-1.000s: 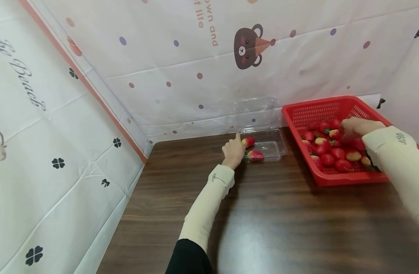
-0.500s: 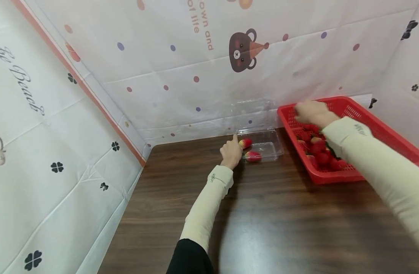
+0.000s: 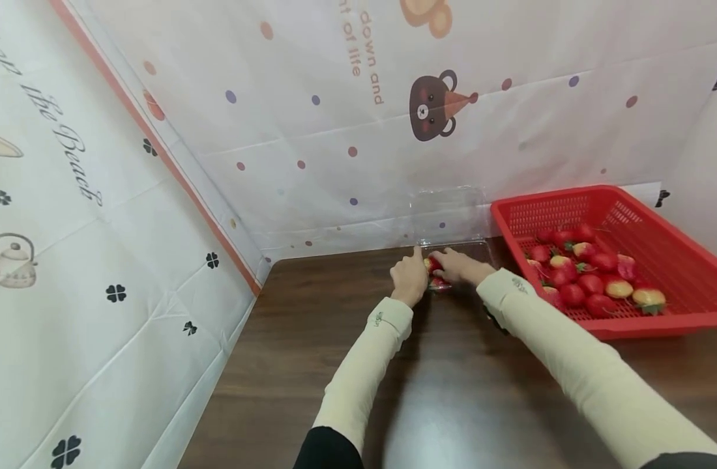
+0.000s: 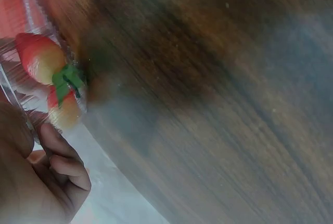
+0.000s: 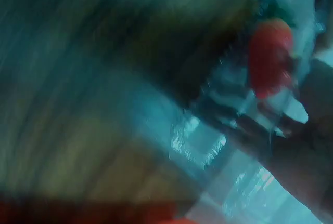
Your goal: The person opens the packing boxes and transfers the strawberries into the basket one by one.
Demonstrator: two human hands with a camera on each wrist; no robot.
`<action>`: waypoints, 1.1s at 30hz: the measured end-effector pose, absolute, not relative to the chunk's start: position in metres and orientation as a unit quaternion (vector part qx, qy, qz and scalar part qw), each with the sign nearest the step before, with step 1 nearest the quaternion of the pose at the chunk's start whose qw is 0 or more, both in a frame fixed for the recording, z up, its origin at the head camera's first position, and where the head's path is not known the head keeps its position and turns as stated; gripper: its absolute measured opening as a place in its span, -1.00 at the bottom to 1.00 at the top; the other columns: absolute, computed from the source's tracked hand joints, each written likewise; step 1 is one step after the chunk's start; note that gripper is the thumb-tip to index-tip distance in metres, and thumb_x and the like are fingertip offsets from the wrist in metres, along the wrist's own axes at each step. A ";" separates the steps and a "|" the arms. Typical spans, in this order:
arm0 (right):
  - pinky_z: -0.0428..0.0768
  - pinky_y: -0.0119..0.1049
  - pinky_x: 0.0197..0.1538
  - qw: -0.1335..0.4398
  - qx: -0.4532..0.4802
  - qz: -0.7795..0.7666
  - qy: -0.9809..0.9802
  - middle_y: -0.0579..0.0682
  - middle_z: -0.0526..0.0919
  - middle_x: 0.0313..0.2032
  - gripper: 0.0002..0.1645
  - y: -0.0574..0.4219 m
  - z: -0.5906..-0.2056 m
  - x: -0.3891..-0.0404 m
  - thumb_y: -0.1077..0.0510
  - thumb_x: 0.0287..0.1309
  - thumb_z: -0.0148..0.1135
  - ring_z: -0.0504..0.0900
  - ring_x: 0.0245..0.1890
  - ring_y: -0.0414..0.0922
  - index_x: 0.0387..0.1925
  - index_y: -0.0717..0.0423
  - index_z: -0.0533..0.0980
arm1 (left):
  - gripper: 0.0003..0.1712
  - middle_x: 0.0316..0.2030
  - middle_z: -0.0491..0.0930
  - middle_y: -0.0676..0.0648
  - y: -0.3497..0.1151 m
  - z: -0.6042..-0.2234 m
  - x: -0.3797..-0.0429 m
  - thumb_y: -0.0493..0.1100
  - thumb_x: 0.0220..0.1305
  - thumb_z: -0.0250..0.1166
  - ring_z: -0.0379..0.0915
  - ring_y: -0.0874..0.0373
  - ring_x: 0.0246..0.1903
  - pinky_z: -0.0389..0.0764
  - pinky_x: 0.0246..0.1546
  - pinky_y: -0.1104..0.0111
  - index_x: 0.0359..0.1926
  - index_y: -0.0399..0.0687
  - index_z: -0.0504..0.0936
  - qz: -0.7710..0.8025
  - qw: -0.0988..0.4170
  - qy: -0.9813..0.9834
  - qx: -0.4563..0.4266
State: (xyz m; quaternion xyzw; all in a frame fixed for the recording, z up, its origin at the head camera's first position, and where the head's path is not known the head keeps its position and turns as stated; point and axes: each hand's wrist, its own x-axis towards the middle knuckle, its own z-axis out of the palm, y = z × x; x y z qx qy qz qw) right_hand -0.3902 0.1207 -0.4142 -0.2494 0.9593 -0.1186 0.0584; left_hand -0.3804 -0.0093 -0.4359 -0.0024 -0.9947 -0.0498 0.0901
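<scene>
A clear plastic clamshell box [image 3: 480,251] stands with its lid [image 3: 449,215] raised against the backdrop. Two strawberries lie inside it: one toward the back [image 4: 44,60], another at the front [image 5: 270,60] with its green leaves showing. My left hand [image 3: 409,277] pinches the box's left rim, its lower fingers curled. Over the box reaches my right hand [image 3: 459,266], fingers bent down among the strawberries. I cannot tell whether it holds one, since its fingertips are hidden in the head view and blurred in the right wrist view.
At the right, a red plastic basket [image 3: 634,329] holds several strawberries [image 3: 590,283], mostly in its left half. The brown wooden table [image 3: 311,345] runs up to a printed white cloth [image 3: 335,98] behind, and another cloth [image 3: 130,339] hangs along the left.
My right hand has come out of the red basket and moved left to the clear box. My left hand keeps its place at the box's rim. The head view has shifted slightly.
</scene>
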 end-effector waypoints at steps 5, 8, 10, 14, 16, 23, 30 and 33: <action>0.54 0.23 0.20 0.044 -0.235 -0.098 0.966 0.42 0.58 0.08 -0.48 0.112 -0.424 -0.389 0.12 0.35 0.26 0.59 0.13 0.36 0.26 0.27 0.44 | -0.59 -0.17 0.79 -0.12 -0.009 -0.439 -0.371 -0.05 0.53 0.06 0.77 0.01 -0.26 0.67 -0.37 0.17 0.32 0.14 0.42 -0.042 0.097 -0.994 -0.003; 0.58 0.21 0.17 0.039 -0.242 -0.071 0.967 0.35 0.63 0.05 -0.49 0.108 -0.425 -0.391 0.07 0.33 0.30 0.62 0.10 0.34 0.23 0.18 0.48 | -0.58 -0.15 0.79 -0.12 -0.012 -0.438 -0.368 -0.05 0.55 0.04 0.76 0.00 -0.24 0.68 -0.32 0.15 0.35 0.14 0.41 -0.047 0.094 -0.994 0.003; 0.58 0.20 0.18 0.035 -0.244 -0.054 0.968 0.33 0.65 0.04 -0.49 0.107 -0.427 -0.394 0.06 0.31 0.31 0.63 0.09 0.32 0.22 0.14 0.50 | -0.58 -0.14 0.78 -0.13 -0.013 -0.437 -0.368 -0.05 0.56 0.04 0.76 -0.01 -0.24 0.69 -0.31 0.15 0.36 0.14 0.41 -0.049 0.091 -0.995 0.005; 0.60 0.18 0.16 0.021 -0.251 -0.037 0.967 0.30 0.67 0.01 -0.52 0.107 -0.431 -0.400 0.05 0.30 0.32 0.64 0.08 0.29 0.19 0.13 0.53 | -0.59 -0.16 0.78 -0.13 -0.014 -0.436 -0.371 -0.03 0.55 0.05 0.76 -0.01 -0.25 0.69 -0.32 0.14 0.33 0.12 0.42 -0.051 0.091 -0.995 0.005; 0.60 0.19 0.14 0.025 -0.249 -0.039 0.967 0.32 0.65 0.04 -0.54 0.108 -0.430 -0.400 0.05 0.31 0.31 0.63 0.08 0.32 0.18 0.12 0.53 | -0.61 -0.17 0.78 -0.14 -0.014 -0.436 -0.373 -0.02 0.54 0.06 0.76 -0.02 -0.25 0.69 -0.33 0.14 0.31 0.11 0.43 -0.053 0.091 -0.994 0.003; 0.55 0.23 0.22 0.044 -0.240 -0.033 0.969 0.32 0.61 0.16 -0.48 0.108 -0.425 -0.404 0.06 0.35 0.27 0.58 0.19 0.34 0.29 0.07 0.47 | -0.59 -0.14 0.78 -0.14 -0.012 -0.434 -0.375 -0.04 0.55 0.06 0.76 -0.02 -0.22 0.70 -0.29 0.13 0.34 0.11 0.40 -0.061 0.088 -0.994 0.000; 0.50 0.23 0.27 0.066 -0.254 -0.024 0.965 0.27 0.65 0.13 -0.47 0.111 -0.423 -0.408 0.05 0.35 0.29 0.55 0.21 0.31 0.30 0.05 0.49 | -0.63 -0.18 0.78 -0.14 -0.010 -0.439 -0.376 -0.04 0.50 0.13 0.76 -0.02 -0.26 0.68 -0.35 0.13 0.25 0.11 0.44 -0.066 0.100 -0.993 0.001; 0.51 0.24 0.26 0.068 -0.252 -0.027 0.965 0.28 0.66 0.08 -0.55 0.110 -0.424 -0.408 0.09 0.33 0.30 0.57 0.19 0.30 0.20 0.08 0.53 | -0.61 -0.17 0.78 -0.13 -0.010 -0.440 -0.378 -0.03 0.51 0.11 0.76 -0.02 -0.25 0.68 -0.33 0.14 0.28 0.11 0.42 -0.065 0.091 -0.994 0.001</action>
